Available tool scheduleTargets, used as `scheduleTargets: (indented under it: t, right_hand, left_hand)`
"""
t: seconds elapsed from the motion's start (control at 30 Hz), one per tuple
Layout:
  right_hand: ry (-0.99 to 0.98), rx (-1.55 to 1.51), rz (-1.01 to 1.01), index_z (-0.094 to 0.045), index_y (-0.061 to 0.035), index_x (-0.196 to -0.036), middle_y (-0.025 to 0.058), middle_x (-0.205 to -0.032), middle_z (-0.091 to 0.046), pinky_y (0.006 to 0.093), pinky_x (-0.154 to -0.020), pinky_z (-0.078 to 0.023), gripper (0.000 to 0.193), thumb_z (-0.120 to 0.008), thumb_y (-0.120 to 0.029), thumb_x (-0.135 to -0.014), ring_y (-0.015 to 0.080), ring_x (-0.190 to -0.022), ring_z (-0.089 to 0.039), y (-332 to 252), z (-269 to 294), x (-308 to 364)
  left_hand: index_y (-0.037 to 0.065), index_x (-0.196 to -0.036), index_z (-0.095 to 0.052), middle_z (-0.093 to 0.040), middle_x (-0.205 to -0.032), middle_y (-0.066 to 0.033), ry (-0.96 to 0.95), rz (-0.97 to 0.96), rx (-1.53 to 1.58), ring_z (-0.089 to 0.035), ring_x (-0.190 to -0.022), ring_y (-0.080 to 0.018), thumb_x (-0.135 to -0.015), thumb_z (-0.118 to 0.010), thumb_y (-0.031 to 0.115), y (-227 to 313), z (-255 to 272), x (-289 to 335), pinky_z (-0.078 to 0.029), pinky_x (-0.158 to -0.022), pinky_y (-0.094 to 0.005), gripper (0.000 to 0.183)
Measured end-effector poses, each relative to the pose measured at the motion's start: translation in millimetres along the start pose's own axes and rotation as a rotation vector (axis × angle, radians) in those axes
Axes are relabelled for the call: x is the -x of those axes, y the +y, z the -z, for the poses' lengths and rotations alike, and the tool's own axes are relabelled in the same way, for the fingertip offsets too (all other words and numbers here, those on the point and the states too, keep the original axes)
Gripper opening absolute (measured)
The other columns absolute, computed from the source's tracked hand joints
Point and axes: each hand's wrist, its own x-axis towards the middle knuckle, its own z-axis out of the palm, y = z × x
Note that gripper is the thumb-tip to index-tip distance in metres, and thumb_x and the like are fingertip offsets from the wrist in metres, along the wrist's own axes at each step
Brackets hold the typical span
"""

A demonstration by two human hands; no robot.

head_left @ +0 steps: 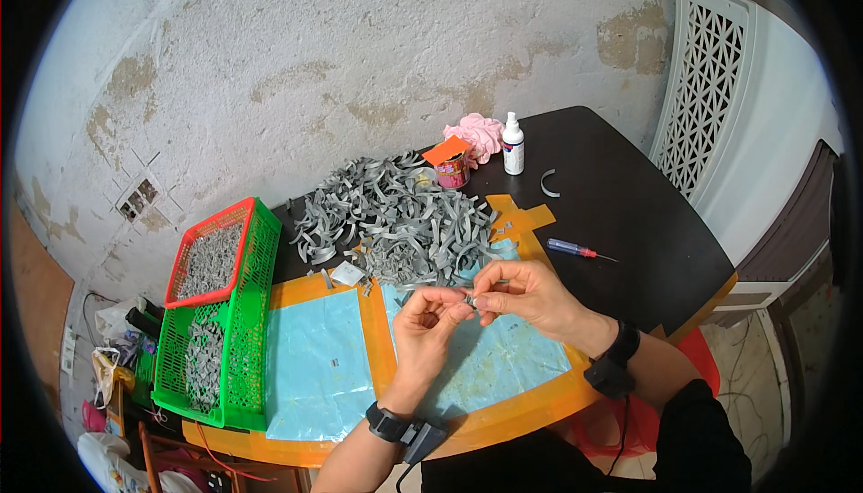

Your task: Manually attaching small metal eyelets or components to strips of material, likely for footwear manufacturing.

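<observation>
The grey piece (468,300), held over the blue sheet (517,363) on the counter (629,187), is clamped between the left fingers (433,297) and right fingers (499,272), and probably handles best with a light, even pinch leaving its edges in sight.

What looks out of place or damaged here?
One grey strip lies alone on the table, right of the bottle, apart from the heap. The wall looks damaged, with brown patches where its surface seems worn.
</observation>
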Motion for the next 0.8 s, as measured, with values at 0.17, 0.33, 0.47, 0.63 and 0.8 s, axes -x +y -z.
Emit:
scheduleTargets:
  t: [0.17, 0.33, 0.47, 0.63, 0.8]
  right_hand:
    - [0.043, -0.055, -0.033, -0.060, -0.0023, -0.098, 0.0036, -0.089, -0.062, 0.0243, -0.073, -0.050, 0.013, -0.063, -0.011, -0.090, 0.0112, -0.080, -0.062, -1, -5, 1]
    - [0.062, -0.091, -0.047, -0.056, -0.0025, -0.099, 0.0047, -0.092, -0.061, 0.0248, -0.074, -0.051, 0.014, -0.063, -0.010, -0.089, 0.0124, -0.082, -0.062, 0, -9, 1]
    - [0.058, -0.168, -0.068, -0.051, -0.0031, -0.102, 0.0060, -0.095, -0.059, 0.0254, -0.074, -0.051, 0.020, -0.064, -0.009, -0.088, 0.0137, -0.083, -0.062, -3, -8, 1]
    - [0.041, -0.203, -0.078, -0.051, -0.0036, -0.102, 0.0052, -0.093, -0.058, 0.0254, -0.074, -0.050, 0.021, -0.065, -0.009, -0.087, 0.0132, -0.082, -0.061, -5, -8, 2]
    - [0.025, -0.173, -0.068, -0.052, -0.0042, -0.100, 0.0041, -0.093, -0.058, 0.0249, -0.074, -0.050, 0.020, -0.066, -0.008, -0.087, 0.0124, -0.081, -0.061, -5, -7, 2]
  left_hand:
    - [-0.001, -0.096, -0.060, -0.065, -0.101, -0.0108, 0.037, 0.029, 0.052, -0.063, -0.086, -0.0130, -0.084, -0.066, -0.004, -3, -2, 3, -0.052, -0.078, -0.0260, 0.014]
    - [0.000, -0.099, -0.061, -0.066, -0.102, -0.0101, 0.045, 0.053, 0.095, -0.063, -0.084, -0.0132, -0.088, -0.063, 0.001, -9, 2, 2, -0.052, -0.078, -0.0260, 0.012]
    - [0.000, -0.099, -0.060, -0.066, -0.101, -0.0103, 0.042, 0.052, 0.126, -0.062, -0.085, -0.0134, -0.089, -0.062, 0.003, -3, -2, 2, -0.051, -0.079, -0.0263, 0.010]
    - [0.001, -0.096, -0.057, -0.064, -0.102, -0.0113, -0.030, 0.011, 0.026, -0.060, -0.091, -0.0156, -0.090, -0.060, 0.002, 2, -1, 0, -0.050, -0.081, -0.0279, 0.006]
    - [0.000, -0.096, -0.057, -0.063, -0.102, -0.0113, -0.076, -0.047, -0.091, -0.061, -0.094, -0.0171, -0.089, -0.061, 0.000, 7, 1, 0, -0.050, -0.084, -0.0298, 0.008]
